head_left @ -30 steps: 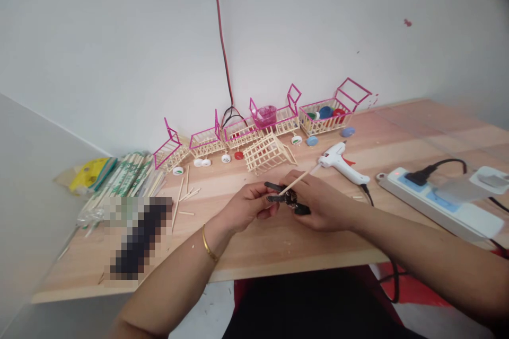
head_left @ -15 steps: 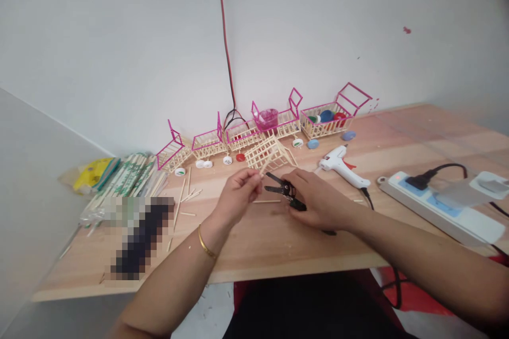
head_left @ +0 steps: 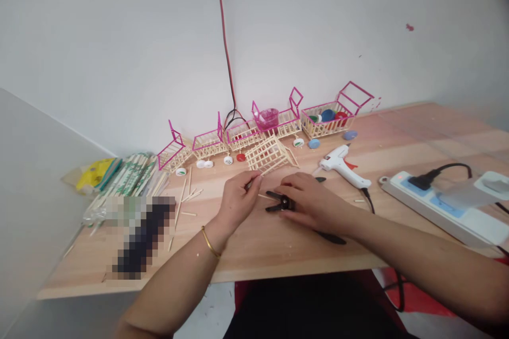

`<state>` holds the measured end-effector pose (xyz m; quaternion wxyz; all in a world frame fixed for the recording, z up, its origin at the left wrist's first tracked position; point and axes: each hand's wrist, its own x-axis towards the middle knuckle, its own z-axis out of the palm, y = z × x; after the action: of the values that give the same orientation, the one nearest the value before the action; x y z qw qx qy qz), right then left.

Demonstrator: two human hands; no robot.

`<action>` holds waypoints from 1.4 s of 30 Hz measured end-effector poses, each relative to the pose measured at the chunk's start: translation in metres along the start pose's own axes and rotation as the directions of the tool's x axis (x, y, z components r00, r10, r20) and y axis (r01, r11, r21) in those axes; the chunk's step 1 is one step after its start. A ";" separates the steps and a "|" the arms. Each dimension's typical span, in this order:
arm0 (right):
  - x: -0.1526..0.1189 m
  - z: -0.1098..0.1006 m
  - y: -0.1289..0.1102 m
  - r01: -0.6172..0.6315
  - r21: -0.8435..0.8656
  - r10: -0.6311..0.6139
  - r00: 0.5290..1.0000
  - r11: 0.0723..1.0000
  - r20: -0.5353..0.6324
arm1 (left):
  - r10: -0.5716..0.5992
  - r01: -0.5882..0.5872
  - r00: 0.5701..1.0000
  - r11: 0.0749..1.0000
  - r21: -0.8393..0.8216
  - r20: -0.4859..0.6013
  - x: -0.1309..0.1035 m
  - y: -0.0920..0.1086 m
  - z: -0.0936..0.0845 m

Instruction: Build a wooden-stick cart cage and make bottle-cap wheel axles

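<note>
Under the right hand (head_left: 312,201), black pliers (head_left: 283,203) run crosswise, pointing left.

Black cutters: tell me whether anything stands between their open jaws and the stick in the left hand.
Nothing visible stands between the black cutters in the right hand and the pale stick in the left hand. A loose stick shows in the gap, seemingly flat on the table.

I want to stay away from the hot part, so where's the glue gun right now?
The glue gun lies on the table, right of the right hand, left of the power strip.
</note>
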<state>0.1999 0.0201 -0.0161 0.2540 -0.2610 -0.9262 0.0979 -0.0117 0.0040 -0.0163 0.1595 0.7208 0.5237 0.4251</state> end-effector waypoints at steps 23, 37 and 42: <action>0.009 0.004 -0.006 -0.044 -0.233 0.020 0.994 0.972 -0.106 | 0.044 -0.121 0.979 0.912 0.391 0.202 -0.015 0.032 0.011; 0.010 0.010 -0.011 -0.181 -0.248 0.138 0.974 0.952 -0.180 | -0.162 0.147 0.982 0.979 0.145 0.098 -0.012 0.035 0.021; 0.011 0.004 -0.007 -0.138 -0.087 0.109 0.954 0.987 -0.279 | -0.306 0.311 0.950 0.901 -0.302 0.062 -0.003 0.023 0.017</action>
<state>0.1868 0.0201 -0.0125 0.3585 -0.3423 -0.8681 0.0276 0.0152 -0.0041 -0.0123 0.3387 0.5978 0.5572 0.4663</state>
